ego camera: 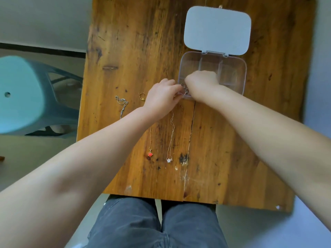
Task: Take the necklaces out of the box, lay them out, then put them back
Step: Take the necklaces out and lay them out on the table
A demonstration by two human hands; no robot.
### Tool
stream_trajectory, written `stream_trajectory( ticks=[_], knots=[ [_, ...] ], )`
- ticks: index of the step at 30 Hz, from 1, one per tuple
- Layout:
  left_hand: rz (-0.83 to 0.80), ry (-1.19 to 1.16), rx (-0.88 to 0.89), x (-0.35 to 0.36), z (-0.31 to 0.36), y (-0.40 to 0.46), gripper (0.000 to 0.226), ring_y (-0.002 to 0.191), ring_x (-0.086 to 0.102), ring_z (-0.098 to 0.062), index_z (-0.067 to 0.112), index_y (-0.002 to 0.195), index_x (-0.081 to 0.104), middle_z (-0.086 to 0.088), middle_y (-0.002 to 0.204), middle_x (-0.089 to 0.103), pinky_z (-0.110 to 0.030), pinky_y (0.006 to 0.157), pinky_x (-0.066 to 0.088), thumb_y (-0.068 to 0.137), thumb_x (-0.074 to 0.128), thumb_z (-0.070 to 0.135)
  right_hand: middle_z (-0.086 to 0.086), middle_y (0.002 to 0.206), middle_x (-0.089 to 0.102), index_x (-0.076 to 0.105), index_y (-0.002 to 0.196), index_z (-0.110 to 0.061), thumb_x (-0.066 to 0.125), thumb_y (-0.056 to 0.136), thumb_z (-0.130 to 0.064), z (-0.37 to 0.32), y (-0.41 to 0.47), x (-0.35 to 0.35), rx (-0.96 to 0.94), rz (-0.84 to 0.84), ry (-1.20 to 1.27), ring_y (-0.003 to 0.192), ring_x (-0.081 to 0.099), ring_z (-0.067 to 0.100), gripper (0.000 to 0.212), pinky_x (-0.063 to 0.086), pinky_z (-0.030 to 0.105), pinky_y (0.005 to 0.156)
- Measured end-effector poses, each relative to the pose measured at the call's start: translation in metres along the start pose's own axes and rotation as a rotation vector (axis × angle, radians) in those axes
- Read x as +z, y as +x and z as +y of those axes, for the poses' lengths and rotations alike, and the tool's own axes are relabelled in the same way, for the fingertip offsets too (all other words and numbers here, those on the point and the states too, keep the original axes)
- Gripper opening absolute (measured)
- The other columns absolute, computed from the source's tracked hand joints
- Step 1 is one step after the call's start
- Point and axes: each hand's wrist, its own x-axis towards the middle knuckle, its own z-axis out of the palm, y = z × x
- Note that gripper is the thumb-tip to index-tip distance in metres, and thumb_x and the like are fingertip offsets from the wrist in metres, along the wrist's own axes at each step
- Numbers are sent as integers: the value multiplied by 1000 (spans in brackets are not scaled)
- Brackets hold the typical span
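Note:
A clear plastic box (231, 72) with dividers stands open on the wooden table, its grey lid (216, 30) folded back behind it. My left hand (161, 97) and my right hand (202, 83) meet at the box's front left corner, both pinching a small dark necklace (184, 89) between them. On the table lie a silver chain (122, 103), a gold chain with a red heart pendant (150, 154) and a gold chain with a white flower pendant (169, 159). My left forearm hides part of the two gold chains.
The wooden table (223, 149) has a crack running down its middle. A turquoise plastic stool (26, 97) stands on the floor to the left. My legs in grey trousers (157, 224) are under the table's front edge.

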Motion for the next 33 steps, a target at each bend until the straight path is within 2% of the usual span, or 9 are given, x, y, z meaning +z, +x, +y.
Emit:
stream_trajectory(
  ticks=[3,7,12,15,18,22,24,29,33],
  knots=[
    [-9,-18,-2,-2,2,0,20,92,53,-29,10,101,66,-11,94,63,-44,71,47,92,54,22,8,92,62,63,97,-13,53,92,-15,4,-1,1,-30,-11,75,78,56,28,12,35,28,53],
    [-16,30,-51,-7,7,0,24,93,49,-31,12,111,62,-13,98,53,-39,69,44,90,55,23,8,91,65,58,88,-11,55,88,-14,23,-22,-8,5,81,570,79,57,23,4,43,33,63],
    [-66,-330,39,-23,36,8,32,118,46,-21,12,122,57,-8,127,51,-29,96,38,90,55,18,-6,77,67,66,94,-19,60,91,-21,46,-83,-19,-125,203,1266,65,63,3,7,50,15,56],
    [-218,-615,-44,-30,58,10,23,68,53,-2,17,82,68,8,76,61,-17,62,41,95,51,24,-6,75,68,72,94,-21,59,91,-17,59,-121,4,-55,240,1721,68,61,7,13,51,16,57],
    [-400,-769,-167,-29,57,7,33,62,52,-10,17,72,62,0,64,62,-26,68,44,94,49,38,-5,79,70,73,94,-23,55,93,-7,55,-155,50,191,281,1959,71,62,6,24,51,16,58],
    [-717,-815,-263,-11,43,0,34,65,47,-18,19,67,54,1,59,50,-30,77,47,92,52,42,-3,83,72,67,98,-26,58,92,-8,22,-195,109,566,364,1962,73,64,8,21,51,20,63],
    [-758,-740,-312,1,40,-1,37,62,47,-17,22,61,51,5,55,48,-29,74,47,91,53,43,-7,82,71,66,93,-29,59,91,-12,0,-210,126,641,416,1832,74,65,6,18,51,20,64],
    [-545,-224,-132,30,50,3,32,63,51,-17,14,68,57,4,67,55,-28,55,40,90,56,37,-10,94,60,65,98,-22,59,90,-10,-48,-217,143,387,526,1341,86,57,0,15,44,4,75],
    [-417,23,146,42,66,1,25,77,50,-23,11,76,54,-5,83,57,-32,65,37,91,55,32,4,103,59,67,105,-8,60,89,-5,-58,-208,164,274,429,1053,90,58,10,17,46,10,79]
  ],
)
